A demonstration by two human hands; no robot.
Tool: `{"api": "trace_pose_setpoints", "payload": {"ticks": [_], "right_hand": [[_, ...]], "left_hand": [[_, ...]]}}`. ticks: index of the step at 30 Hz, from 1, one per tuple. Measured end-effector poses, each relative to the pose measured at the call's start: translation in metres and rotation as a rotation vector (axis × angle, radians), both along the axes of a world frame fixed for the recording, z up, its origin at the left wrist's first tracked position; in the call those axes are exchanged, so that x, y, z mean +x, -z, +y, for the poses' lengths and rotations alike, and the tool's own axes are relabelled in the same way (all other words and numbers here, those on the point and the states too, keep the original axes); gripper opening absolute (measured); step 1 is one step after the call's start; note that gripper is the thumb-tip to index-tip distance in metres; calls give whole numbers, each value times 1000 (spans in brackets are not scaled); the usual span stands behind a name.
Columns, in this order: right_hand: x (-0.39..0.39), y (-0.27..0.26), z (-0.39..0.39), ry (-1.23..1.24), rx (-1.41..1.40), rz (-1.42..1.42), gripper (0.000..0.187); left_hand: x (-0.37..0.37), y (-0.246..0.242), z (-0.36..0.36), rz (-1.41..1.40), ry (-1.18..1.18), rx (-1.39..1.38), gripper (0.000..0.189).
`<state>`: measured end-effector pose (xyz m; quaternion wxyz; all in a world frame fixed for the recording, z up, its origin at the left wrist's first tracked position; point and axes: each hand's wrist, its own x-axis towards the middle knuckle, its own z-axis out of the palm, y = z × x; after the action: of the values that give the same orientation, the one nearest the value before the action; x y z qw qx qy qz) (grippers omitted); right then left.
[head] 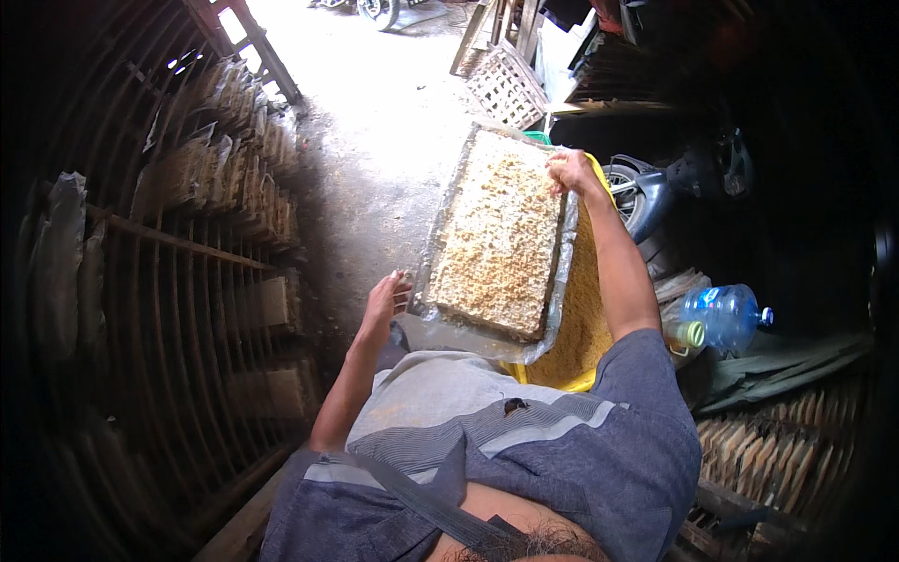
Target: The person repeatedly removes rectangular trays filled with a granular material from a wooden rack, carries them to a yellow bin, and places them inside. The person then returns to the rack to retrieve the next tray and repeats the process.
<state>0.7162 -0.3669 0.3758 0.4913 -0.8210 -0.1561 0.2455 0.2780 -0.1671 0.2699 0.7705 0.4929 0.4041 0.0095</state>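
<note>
In front of me is a rectangular slab of pale, crumbly, grain-like material (499,232), lying on a tray lined with clear plastic sheet (562,281). My right hand (570,172) is at the slab's upper right edge with its fingers bent down. Whether it pinches anything is hidden. Beside the tray's lower left side, my left hand (390,296) has its fingers apart and nothing visible in it. Contact with the tray edge cannot be made out. Under the tray's right side, golden loose grains (581,309) fill a yellow-rimmed container (583,383).
Slatted racks (182,316) holding stacked boards (225,175) line the left. On the right are a large blue water bottle (720,316), a greenish jug (687,335) and a motorbike (650,186). A woven crate (509,84) leans ahead beside bright floor (379,126).
</note>
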Motion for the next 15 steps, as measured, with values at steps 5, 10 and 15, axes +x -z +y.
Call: {"api": "trace_pose_setpoints", "payload": {"ticks": [5, 10, 15], "right_hand": [[58, 8, 32, 38, -388, -471, 8], [111, 33, 70, 98, -296, -330, 7], [98, 34, 108, -20, -197, -363, 16]], "left_hand": [[-27, 2, 3, 26, -76, -8, 54], [-32, 2, -1, 60, -100, -13, 52], [-18, -7, -13, 60, -29, -12, 56]]}}
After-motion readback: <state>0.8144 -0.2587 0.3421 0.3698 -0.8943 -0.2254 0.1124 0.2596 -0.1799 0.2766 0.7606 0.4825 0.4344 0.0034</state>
